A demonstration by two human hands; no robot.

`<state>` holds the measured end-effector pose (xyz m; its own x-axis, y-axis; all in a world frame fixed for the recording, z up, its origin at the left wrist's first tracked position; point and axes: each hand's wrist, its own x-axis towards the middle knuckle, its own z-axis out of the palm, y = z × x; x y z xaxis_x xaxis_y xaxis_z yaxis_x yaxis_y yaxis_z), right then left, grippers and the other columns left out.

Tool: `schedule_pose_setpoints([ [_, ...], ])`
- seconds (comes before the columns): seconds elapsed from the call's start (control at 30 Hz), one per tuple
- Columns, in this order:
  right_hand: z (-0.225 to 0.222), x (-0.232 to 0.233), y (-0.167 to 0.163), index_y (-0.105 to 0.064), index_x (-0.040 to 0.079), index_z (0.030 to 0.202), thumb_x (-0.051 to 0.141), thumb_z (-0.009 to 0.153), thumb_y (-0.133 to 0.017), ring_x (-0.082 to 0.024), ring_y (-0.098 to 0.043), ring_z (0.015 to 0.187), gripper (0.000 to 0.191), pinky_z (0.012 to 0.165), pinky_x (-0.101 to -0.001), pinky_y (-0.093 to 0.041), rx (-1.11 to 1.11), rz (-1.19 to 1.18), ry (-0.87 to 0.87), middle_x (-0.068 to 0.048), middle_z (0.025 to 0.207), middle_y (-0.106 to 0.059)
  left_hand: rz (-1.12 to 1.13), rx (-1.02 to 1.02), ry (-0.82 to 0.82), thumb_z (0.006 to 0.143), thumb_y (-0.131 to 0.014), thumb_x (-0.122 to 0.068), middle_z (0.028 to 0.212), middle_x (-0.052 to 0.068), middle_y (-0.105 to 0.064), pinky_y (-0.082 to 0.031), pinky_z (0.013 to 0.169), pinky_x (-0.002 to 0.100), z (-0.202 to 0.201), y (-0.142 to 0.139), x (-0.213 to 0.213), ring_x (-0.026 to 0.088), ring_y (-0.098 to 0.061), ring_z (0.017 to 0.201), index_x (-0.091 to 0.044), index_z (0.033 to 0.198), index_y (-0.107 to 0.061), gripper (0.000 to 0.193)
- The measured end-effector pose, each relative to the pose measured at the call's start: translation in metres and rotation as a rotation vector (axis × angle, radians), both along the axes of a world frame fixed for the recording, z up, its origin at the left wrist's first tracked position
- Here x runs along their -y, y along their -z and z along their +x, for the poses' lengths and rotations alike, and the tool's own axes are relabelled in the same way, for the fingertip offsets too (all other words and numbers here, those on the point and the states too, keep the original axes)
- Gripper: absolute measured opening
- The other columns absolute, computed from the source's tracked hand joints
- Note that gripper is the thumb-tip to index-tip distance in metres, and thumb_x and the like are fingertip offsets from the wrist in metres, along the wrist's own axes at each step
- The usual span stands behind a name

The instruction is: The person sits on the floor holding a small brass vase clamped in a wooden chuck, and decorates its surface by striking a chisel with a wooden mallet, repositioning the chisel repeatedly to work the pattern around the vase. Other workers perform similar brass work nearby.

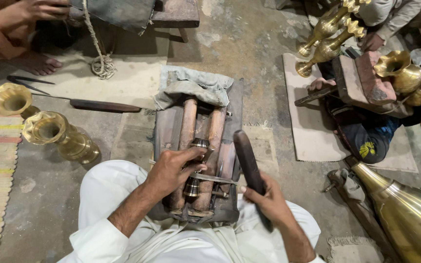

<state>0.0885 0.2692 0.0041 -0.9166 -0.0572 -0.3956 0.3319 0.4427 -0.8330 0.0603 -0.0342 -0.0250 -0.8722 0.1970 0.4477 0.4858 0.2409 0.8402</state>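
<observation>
Open floor: bare grey concrete (pixel 45 195) left of the dark wooden work block (pixel 164 131). Obstructions: two flared brass vases (pixel 59 136) at far left; long dark-handled tool (pixel 104 105) lying beyond; crumpled grey cloth (pixel 193 86) over the block's far end; large polished brass vessel (pixel 410 214) at right.

Concrete floor (pixel 249 44) bears mats (pixel 313 131), brass vases (pixel 59 136), wooden block (pixel 196 146).
</observation>
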Motion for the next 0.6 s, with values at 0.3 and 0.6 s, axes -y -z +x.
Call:
schedule_pose_setpoints([
  [0.3, -0.024, 0.009, -0.070, -0.066, 0.007, 0.133, 0.007, 0.076, -0.077, -0.019, -0.074, 0.090, 0.058, 0.075, -0.0325, -0.064, -0.900, 0.632, -0.245, -0.015, 0.110, -0.075, -0.095, 0.019, 0.001, 0.083, -0.080, -0.011, 0.093, 0.013, -0.079, -0.063, 0.068, 0.038, -0.003, -0.004, -0.001, 0.028, -0.078, 0.080, -0.008, 0.119, -0.070, 0.037],
  [0.6, -0.036, 0.039, -0.130, -0.070, 0.014, 0.120, 0.005, 0.063, -0.078, -0.035, -0.073, 0.083, 0.058, 0.072, -0.0464, -0.055, -0.780, 1.048, -0.562, -0.011, 0.090, -0.075, -0.025, 0.005, -0.052, 0.087, -0.075, -0.005, 0.097, 0.012, -0.080, -0.064, 0.069, 0.035, 0.003, 0.003, 0.002, 0.022, -0.080, 0.081, -0.008, 0.119, -0.069, 0.033],
])
